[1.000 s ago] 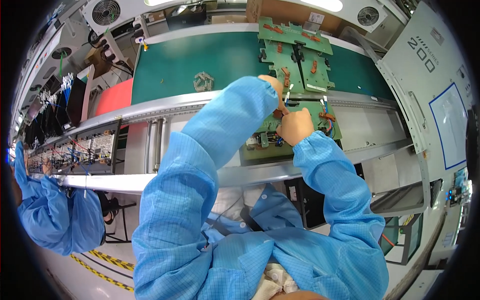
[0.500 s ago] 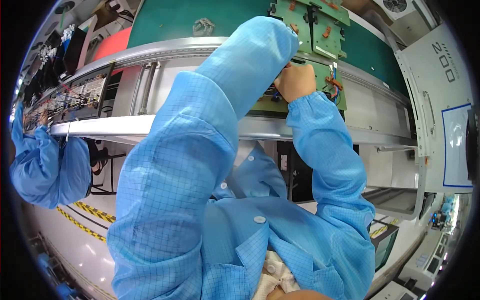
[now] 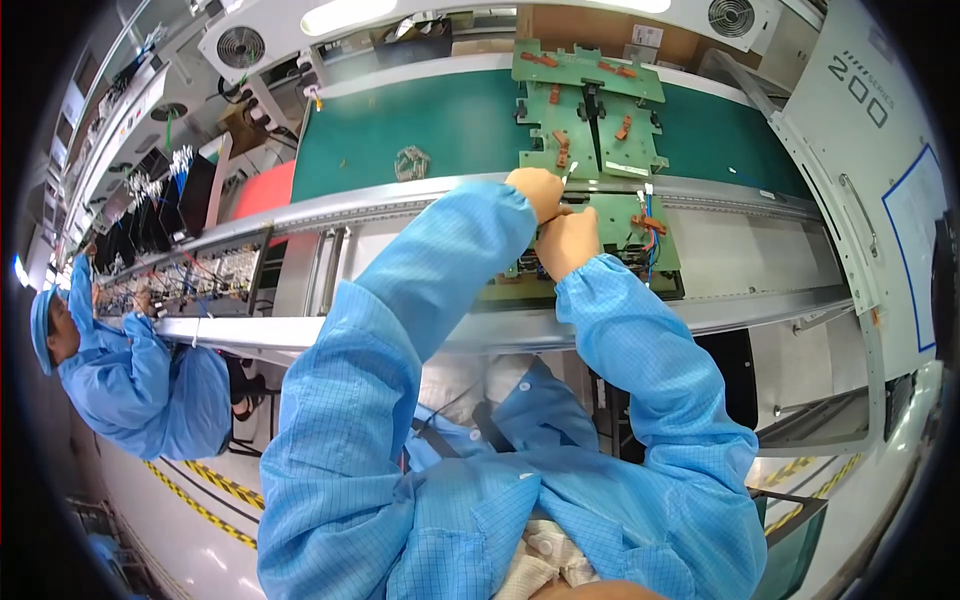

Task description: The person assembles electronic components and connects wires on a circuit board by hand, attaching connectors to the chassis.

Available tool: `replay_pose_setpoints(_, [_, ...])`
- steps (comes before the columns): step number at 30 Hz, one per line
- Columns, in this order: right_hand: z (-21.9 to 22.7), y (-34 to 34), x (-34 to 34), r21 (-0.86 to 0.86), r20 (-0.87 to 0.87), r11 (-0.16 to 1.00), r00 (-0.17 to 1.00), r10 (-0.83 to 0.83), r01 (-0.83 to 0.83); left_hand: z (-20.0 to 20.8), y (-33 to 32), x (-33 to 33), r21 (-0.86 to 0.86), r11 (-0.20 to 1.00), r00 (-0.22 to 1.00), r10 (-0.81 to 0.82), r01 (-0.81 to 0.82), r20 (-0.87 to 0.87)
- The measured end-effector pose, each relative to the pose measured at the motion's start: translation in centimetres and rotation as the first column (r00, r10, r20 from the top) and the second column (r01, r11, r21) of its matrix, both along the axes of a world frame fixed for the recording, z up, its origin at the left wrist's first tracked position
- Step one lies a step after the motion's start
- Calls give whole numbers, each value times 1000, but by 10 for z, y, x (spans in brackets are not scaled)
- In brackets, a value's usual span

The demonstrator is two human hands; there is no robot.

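My left hand (image 3: 538,192) is curled closed over the upper part of a green board fixture (image 3: 622,212) on the conveyor rail. Right beside it, fingers drawn in, my right hand (image 3: 570,243) meets it above the same fixture. Whatever the fingers hold is hidden. A thin white-tipped piece (image 3: 571,172) pokes up by my left hand. To the right of my hands, blue and red wires (image 3: 654,243) and an orange-brown clip (image 3: 648,224) sit on the fixture. Dark parts show partly under my right hand.
Beyond the rail, more green fixtures (image 3: 570,110) with orange-brown clips rest on a green mat (image 3: 400,125). A small heap of metal pieces (image 3: 411,163) lies there. A large white machine (image 3: 860,150) stands at right. Another person (image 3: 140,370) works at the left.
My view has tilted up, showing more of the far bench. My left hand, hidden behind its sleeve before, now shows beside the right. Both remain at the near fixture.
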State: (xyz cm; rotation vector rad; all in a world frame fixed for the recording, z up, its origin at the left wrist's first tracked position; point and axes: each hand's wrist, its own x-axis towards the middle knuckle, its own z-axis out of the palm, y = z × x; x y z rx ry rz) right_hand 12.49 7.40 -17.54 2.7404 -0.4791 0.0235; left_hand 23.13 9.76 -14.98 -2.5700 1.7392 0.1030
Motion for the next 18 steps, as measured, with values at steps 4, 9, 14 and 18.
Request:
replay_pose_setpoints(4, [-3, 2, 2, 23, 28, 999, 999, -37, 36, -11, 14, 10, -149, 969, 980, -201, 198, -7])
replay_pose_setpoints(9, [-5, 6, -4, 38, 88, 998, 994, -61, 58, 0, 22, 11, -157, 949, 954, -289, 274, -83])
replay_pose_setpoints(14, [-11, 14, -21, 79, 124, 997, 992, 7, -17, -6, 32, 22, -365, 897, 854, -381, 249, -355])
replay_pose_setpoints(18, [8, 0, -37, 305, 162, 950, 986, 24, -73, 3, 31, 15, -327, 918, 860, -343, 223, -379])
